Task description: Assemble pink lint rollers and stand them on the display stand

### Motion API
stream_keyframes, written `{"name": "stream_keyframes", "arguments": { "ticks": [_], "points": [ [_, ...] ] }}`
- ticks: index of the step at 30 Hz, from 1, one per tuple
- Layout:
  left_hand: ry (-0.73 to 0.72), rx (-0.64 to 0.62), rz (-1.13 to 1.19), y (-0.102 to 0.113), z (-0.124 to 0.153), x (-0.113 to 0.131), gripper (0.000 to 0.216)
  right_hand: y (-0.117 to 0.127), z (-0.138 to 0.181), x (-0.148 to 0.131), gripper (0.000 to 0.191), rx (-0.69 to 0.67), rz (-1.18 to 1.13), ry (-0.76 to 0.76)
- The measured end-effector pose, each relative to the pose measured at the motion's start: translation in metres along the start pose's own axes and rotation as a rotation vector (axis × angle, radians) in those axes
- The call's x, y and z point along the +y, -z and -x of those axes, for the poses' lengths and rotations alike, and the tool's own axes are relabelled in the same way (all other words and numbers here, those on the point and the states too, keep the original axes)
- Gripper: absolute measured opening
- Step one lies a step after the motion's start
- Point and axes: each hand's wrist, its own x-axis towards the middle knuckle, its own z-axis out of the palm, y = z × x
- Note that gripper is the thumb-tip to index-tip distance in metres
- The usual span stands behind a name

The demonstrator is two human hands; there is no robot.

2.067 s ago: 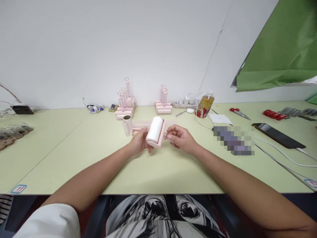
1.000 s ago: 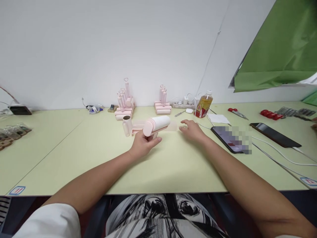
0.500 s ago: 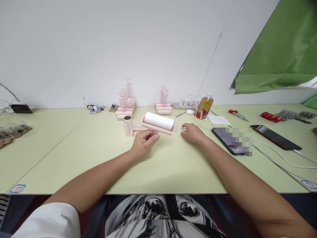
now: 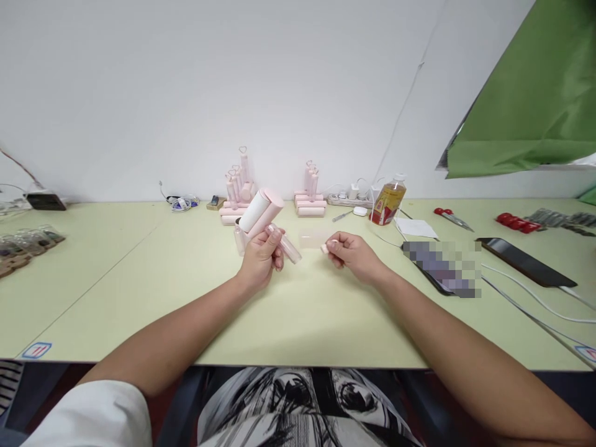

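My left hand is closed round the handle of a pink lint roller, holding it above the table with the white roll tilted up and to the right. My right hand is closed in a pinch on a small pale pink piece, just right of the roller. A clear, faintly pink cover lies on the table between and behind the hands. A small roll with a dark core stands partly hidden behind my left hand.
Two stacks of pink roller parts stand near the wall. A bottle of amber liquid, a power strip, scissors, two phones and white cables lie to the right.
My left hand has lifted the roller and swung it from lying sideways to tilted upright. My right hand has drawn back from the table with a small piece pinched in it.
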Motion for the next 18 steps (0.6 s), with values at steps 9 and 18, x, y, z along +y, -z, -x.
{"name": "stream_keyframes", "arguments": {
  "ticks": [9,18],
  "points": [
    [0.015,-0.036,0.036,0.001,0.002,-0.002,0.054,-0.049,0.028,-0.015,0.039,-0.100,-0.211,0.115],
    [0.042,-0.158,-0.009,-0.008,0.011,-0.004,0.039,-0.053,0.032,-0.001,0.034,-0.045,0.212,0.289]
  ]
}}
